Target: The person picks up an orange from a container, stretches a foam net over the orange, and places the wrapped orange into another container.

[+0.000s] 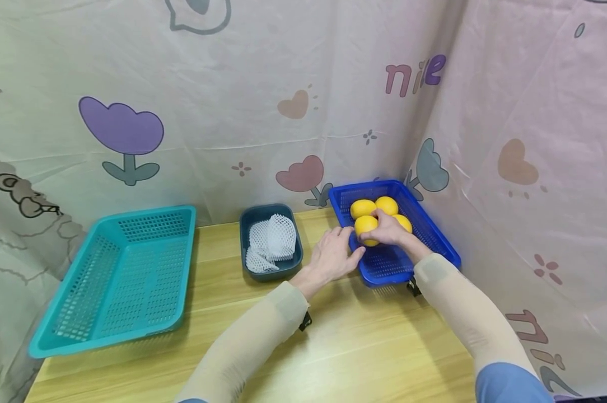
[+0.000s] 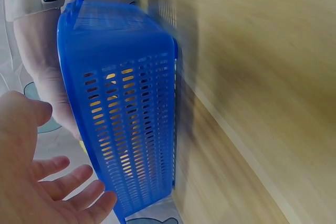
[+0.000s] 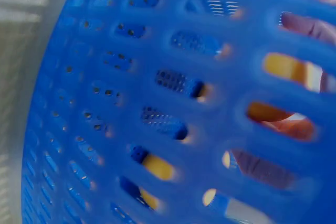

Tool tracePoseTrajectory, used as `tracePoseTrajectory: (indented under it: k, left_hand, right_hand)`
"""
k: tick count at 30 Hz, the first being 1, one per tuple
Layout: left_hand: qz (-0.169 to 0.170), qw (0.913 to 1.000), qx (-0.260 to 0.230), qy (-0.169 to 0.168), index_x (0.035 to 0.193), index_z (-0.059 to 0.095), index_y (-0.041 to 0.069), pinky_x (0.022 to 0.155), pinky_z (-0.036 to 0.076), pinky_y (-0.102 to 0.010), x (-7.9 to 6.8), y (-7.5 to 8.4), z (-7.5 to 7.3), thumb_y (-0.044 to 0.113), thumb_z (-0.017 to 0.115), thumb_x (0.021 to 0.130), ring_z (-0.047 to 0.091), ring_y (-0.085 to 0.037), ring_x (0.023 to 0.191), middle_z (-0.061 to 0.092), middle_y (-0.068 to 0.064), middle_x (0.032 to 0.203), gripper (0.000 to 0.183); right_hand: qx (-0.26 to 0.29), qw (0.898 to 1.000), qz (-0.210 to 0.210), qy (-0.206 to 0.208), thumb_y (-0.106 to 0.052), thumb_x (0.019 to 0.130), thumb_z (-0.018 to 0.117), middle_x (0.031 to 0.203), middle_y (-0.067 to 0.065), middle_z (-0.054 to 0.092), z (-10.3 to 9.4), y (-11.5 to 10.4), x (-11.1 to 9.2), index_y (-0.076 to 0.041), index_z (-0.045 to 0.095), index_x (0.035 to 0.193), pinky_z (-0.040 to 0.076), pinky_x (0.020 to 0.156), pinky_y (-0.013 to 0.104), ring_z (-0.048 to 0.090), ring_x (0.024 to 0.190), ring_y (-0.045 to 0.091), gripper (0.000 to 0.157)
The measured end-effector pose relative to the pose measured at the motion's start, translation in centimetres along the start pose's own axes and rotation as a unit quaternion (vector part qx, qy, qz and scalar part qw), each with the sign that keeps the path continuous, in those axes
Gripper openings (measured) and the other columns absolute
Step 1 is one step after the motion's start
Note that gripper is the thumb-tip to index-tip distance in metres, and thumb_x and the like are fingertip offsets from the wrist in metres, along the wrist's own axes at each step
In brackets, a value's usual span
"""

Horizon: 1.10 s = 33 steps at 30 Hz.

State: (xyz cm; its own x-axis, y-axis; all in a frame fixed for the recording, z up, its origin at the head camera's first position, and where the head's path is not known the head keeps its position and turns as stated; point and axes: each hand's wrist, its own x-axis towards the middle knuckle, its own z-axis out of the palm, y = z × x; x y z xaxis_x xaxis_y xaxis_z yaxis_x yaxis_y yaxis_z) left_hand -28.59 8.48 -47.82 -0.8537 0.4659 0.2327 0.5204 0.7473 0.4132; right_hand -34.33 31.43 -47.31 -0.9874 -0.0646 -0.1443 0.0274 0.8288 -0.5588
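My right hand (image 1: pixel 390 229) reaches into a blue plastic basket (image 1: pixel 386 267) and grips a yellow lemon (image 1: pixel 366 225) near its left side, thumb and fingers around the fruit. Several more lemons (image 1: pixel 362 209) sit behind and beside it. At the basket's left rim is my left hand (image 1: pixel 330 254), its fingers relaxed and holding nothing. In the left wrist view that hand's spread fingers (image 2: pixel 79 182) lie beside the perforated basket wall (image 2: pixel 131 45). The right wrist view looks through the slots of the basket wall (image 3: pixel 210 77), with patches of yellow and fingers behind it.
A dark rectangular bin (image 1: pixel 266 276) with white foam fruit nets (image 1: pixel 278 238) stands left of my left hand. Farther left lies a large teal basket (image 1: pixel 147 274). Both share the wooden table (image 1: pixel 334 347). Patterned curtains (image 1: pixel 233 101) hang behind and at the right.
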Motion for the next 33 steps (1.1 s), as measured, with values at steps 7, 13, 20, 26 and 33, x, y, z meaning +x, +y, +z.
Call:
tracePoseTrajectory:
  k: [7,13,20,26,33]
  left_hand:
    - [0.003,1.0,0.006,0.006,0.159,0.056,0.01,0.118,0.06,-0.048,0.1,0.3,0.1,0.054,0.064,0.109,0.066,-0.032,0.141,0.069,-0.012,0.152,0.067]
    - [-0.002,0.9999,-0.007,0.014,0.164,0.05,0.011,0.116,0.061,-0.049,0.3,0.4,0.2,0.054,0.067,0.106,0.066,-0.033,0.142,0.066,-0.013,0.155,0.073]
    - [-0.006,0.9997,-0.02,0.016,0.167,0.045,0.011,0.118,0.06,-0.049,0.3,0.4,0.0,0.054,0.07,0.105,0.065,-0.033,0.143,0.064,-0.014,0.158,0.08]
    - [-0.009,0.9994,-0.026,0.019,0.167,0.046,0.011,0.121,0.058,-0.048,0.1,0.3,-0.1,0.055,0.069,0.104,0.065,-0.033,0.142,0.064,-0.015,0.157,0.08]
    - [-0.015,0.9975,-0.067,0.016,0.167,0.047,0.01,0.122,0.057,-0.049,0.0,0.1,-0.3,0.055,0.067,0.106,0.065,-0.033,0.143,0.064,-0.015,0.158,0.078]
  right_hand:
    - [0.004,0.999,-0.031,0.035,-0.039,0.083,0.088,0.127,0.024,0.07,0.1,-0.2,-0.6,-0.002,0.048,0.15,0.058,0.09,0.041,0.067,0.107,0.035,0.086]
    - [0.018,0.997,-0.052,0.062,-0.037,0.079,0.091,0.123,0.023,0.073,0.2,-0.2,-1.3,-0.009,0.048,0.146,0.058,0.088,0.041,0.07,0.104,0.035,0.084]
    - [0.042,0.993,-0.069,0.088,-0.037,0.079,0.095,0.132,0.022,0.075,0.3,-0.2,-2.1,-0.013,0.052,0.15,0.061,0.095,0.049,0.071,0.109,0.036,0.086]
    - [0.055,0.989,-0.089,0.101,-0.033,0.081,0.095,0.139,0.022,0.073,0.6,-0.3,-2.7,-0.014,0.056,0.156,0.062,0.101,0.056,0.072,0.113,0.039,0.087]
    - [0.091,0.985,-0.11,0.102,-0.029,0.083,0.097,0.142,0.024,0.071,0.7,-0.9,-3.6,-0.011,0.055,0.157,0.063,0.101,0.056,0.072,0.114,0.04,0.086]
